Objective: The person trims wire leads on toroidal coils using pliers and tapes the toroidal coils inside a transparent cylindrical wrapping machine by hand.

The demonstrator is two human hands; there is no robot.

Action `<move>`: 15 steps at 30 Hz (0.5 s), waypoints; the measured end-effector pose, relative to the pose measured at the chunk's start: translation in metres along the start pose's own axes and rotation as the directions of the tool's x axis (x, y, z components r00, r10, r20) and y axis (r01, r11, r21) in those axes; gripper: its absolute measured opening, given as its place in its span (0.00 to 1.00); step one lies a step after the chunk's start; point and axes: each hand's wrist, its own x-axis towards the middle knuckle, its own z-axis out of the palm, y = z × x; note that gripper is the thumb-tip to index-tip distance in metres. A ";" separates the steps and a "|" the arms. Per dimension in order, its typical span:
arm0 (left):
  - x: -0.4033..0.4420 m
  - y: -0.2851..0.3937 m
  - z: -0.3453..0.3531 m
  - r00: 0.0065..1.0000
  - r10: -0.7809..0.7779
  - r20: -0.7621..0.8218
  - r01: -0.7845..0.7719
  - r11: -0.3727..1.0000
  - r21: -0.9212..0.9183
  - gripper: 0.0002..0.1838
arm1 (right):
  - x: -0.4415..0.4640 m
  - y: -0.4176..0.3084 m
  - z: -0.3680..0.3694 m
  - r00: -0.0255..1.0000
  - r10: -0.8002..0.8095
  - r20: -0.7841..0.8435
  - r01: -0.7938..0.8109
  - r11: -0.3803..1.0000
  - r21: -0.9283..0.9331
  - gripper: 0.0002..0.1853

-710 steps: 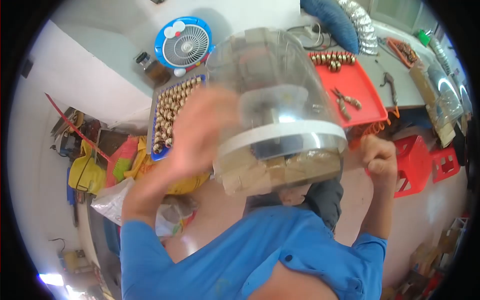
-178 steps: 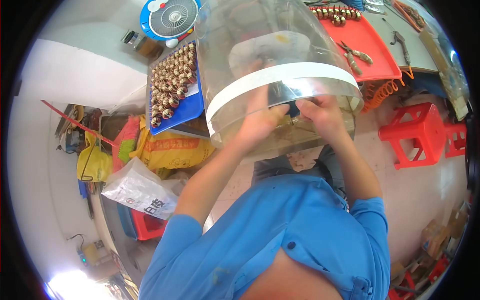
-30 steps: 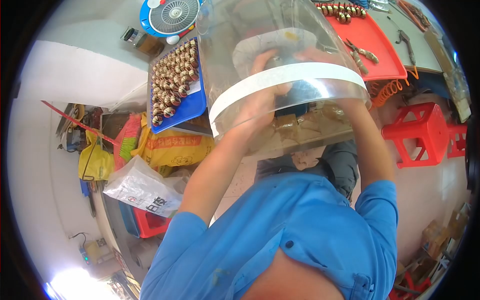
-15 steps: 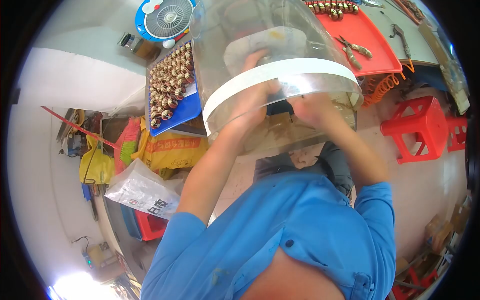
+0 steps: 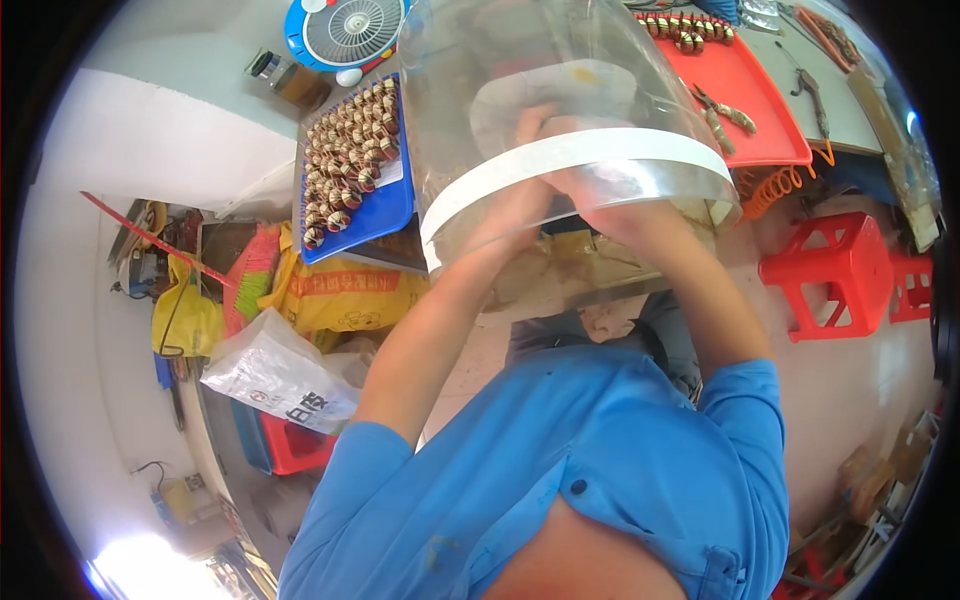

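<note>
Both my hands reach inside a large clear plastic cover (image 5: 500, 60) with a white band (image 5: 480, 190) along its lower rim. My left hand (image 5: 522, 205) is seen through the plastic, its fingers bent beside a pale, cushion-like pad (image 5: 605, 90) with a yellowish stain. Close against it, my right hand (image 5: 592, 185) has its fingers curled inward. The band and glare cover part of both hands, so whatever is between the fingers is hidden. Beneath them lies a brownish work surface (image 5: 570, 260) with a dark gap by the wrists.
A blue tray (image 5: 385, 215) of several striped brown-and-cream pieces is at left, near a small fan (image 5: 355, 30) and a jar (image 5: 290, 85). At right, a red tray (image 5: 770, 110) holds pliers (image 5: 725, 110). A red stool (image 5: 830, 270) and orange coiled hose (image 5: 770, 195) stand nearby.
My right hand has moved up and left, deeper under the cover, and now meets my left hand. The view has shifted slightly.
</note>
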 end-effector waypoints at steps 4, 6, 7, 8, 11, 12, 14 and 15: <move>-0.006 -0.010 -0.003 0.989 -0.150 -0.008 0.146 0.974 -0.176 0.18 | 0.011 -0.010 0.003 0.998 -0.068 -0.003 0.068 0.995 -0.074 0.08; -0.004 -0.020 -0.006 0.992 -0.122 0.015 0.123 0.974 -0.190 0.18 | 0.014 -0.013 0.004 0.996 -0.085 -0.002 0.085 0.995 -0.055 0.07; -0.006 -0.017 -0.006 0.991 -0.131 0.024 0.133 0.979 -0.156 0.17 | 0.015 -0.015 0.005 0.995 -0.096 0.000 0.096 0.994 -0.044 0.07; -0.007 -0.016 -0.006 0.990 -0.140 0.029 0.142 0.982 -0.123 0.17 | 0.017 -0.013 0.007 0.993 -0.114 -0.011 0.113 0.992 -0.048 0.06; -0.005 -0.019 -0.011 0.995 -0.056 0.080 0.041 0.984 0.174 0.18 | 0.023 -0.005 0.014 0.986 -0.160 -0.042 0.155 0.982 -0.106 0.06; -0.007 -0.019 -0.010 0.993 -0.096 0.074 0.092 0.995 0.045 0.18 | 0.026 -0.004 0.016 0.983 -0.178 -0.053 0.167 0.973 -0.158 0.06; -0.007 -0.010 -0.006 0.984 -0.156 0.080 0.170 0.963 -0.211 0.19 | 0.025 -0.006 0.014 0.979 -0.194 -0.061 0.180 0.967 -0.181 0.07; -0.007 -0.001 -0.003 0.992 -0.123 0.041 0.128 0.980 -0.152 0.20 | 0.021 -0.003 0.011 0.980 -0.192 -0.057 0.181 0.971 -0.153 0.07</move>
